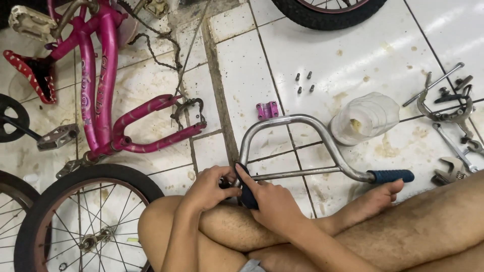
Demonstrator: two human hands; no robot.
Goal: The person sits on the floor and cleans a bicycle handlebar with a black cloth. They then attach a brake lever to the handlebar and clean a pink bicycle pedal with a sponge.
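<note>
Handlebar [302, 132], a bent chrome tube with a crossbar, is lying on the white tiled floor [282, 45] at the centre of the view, its near-left end resting against the seated person's knee at about 6 o'clock. Going from left to right: the pink bicycle frame [103, 85] is lying at 10 o'clock with a spoked wheel [80, 221] below it at 8 o'clock; the left hand [209, 187] is curling its fingers around the tube end, and the right hand [269, 201] is closing on the dark blue grip [245, 194] there, thumb pressing along it. Judging by this hold, the grip is being worked along the bar end; the next move is likely calling for a firm twist with the left hand bracing the tube. A second blue grip [391, 176] is sitting on the far end at 3 o'clock, just above a bare foot. Whether the near grip is going on or coming off cannot be told, since both hands are covering the tube end. Tools at the right edge are partly cut off.
</note>
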